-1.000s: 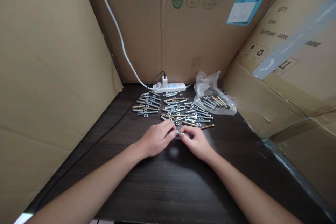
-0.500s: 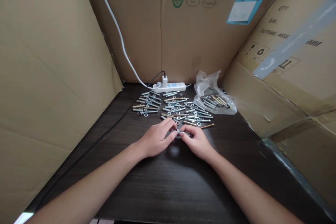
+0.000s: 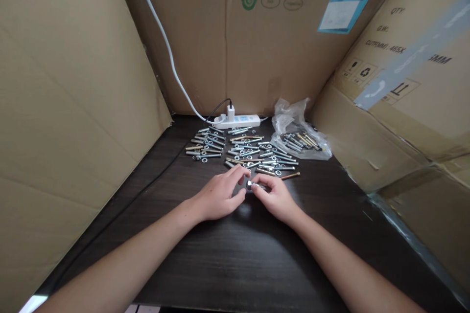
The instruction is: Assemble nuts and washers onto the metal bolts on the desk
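Note:
Between thumb and fingers, my right hand [image 3: 276,197] pinches a metal bolt [image 3: 250,185]. A shiny hexagonal end, nut or head I cannot tell, points left out of the grip; the rest is mostly hidden by the fingers. My left hand [image 3: 219,194] is just left of that end, thumb and fingers apart, with nothing seen between them. Just beyond both hands lie silver and brass-coloured bolts and sleeves [image 3: 266,172] in rows, with loose washers [image 3: 278,173] among them. One long brownish bolt [image 3: 293,175] rests right of my right hand.
A clear plastic bag [image 3: 290,113] with more bolts lies at the back right. Behind the rows stands a white power strip [image 3: 249,121] with a plug in it. A black cable [image 3: 147,187] runs along the left. Cardboard walls [image 3: 198,58] enclose the dark table [image 3: 235,264].
My left thumb and fingers have come away from the bolt's end and spread apart, leaving the hexagonal end in plain sight. My right hand keeps its hold in about the same place.

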Demonstrator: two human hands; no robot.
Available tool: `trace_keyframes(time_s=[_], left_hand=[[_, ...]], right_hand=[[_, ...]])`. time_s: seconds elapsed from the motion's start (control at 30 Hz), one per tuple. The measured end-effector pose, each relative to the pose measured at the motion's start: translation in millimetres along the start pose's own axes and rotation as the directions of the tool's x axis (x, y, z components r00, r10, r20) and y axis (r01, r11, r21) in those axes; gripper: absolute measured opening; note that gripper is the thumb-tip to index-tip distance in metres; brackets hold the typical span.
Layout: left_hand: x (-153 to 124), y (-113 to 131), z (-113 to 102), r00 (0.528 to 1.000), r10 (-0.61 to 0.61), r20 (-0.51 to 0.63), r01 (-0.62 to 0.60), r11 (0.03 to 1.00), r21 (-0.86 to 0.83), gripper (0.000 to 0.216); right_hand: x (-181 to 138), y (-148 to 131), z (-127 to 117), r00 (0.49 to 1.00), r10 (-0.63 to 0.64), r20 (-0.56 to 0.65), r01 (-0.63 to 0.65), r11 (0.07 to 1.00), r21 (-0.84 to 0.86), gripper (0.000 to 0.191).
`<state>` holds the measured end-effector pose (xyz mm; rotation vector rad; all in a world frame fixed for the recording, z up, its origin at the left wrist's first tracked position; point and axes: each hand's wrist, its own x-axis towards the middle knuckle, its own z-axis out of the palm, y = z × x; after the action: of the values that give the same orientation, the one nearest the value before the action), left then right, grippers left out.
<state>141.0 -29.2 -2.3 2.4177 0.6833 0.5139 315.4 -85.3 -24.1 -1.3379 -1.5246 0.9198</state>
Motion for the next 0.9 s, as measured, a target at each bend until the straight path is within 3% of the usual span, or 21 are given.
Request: trace_keyframes(time_s=[0.07,0.43,0.57,0.67,0.8,0.9], left_hand=[[1.2,-0.2,-0.4,1.000,-0.030,-0.003,0.030,1.000,0.008,0.015],[-0.2,1.3,-0.9,1.000,0.028,0.005,-0.028,1.000,-0.012,0.025],[1.6,0.9,-2.0,1.000,-0.013,-0.026,0.014,1.000,0.010,0.016],[3.1,-0.9,-1.0,1.000,-0.018,0.009,0.018,1.000,0.016,0.022],[0.7,0.0,-0.3,0.999,0.036,0.025,-0.036,0.999,-0.002,0.013],[-1.6,2.7,-1.9,0.996,0.083,-0.018,-0.083,0.996,-0.013,0.028]], right_hand=[[-0.2,0.1,0.0,1.000,0.001,-0.004,-0.002,1.000,-0.020,0.011],[0.3,-0.4,0.1,1.000,-0.011,0.005,0.011,1.000,-0.009,0.012],[-0.1,-0.8,0.3,1.000,-0.006,0.012,0.006,0.999,-0.032,0.013],[-0.3,-0.2,0.4,1.000,-0.004,0.004,0.004,0.999,-0.037,0.013],[-0.3,0.9,0.1,1.000,-0.005,-0.003,0.005,1.000,-0.005,0.012],[-0.5,1.5,-0.2,1.000,0.002,0.002,-0.002,1.000,0.016,0.011]])
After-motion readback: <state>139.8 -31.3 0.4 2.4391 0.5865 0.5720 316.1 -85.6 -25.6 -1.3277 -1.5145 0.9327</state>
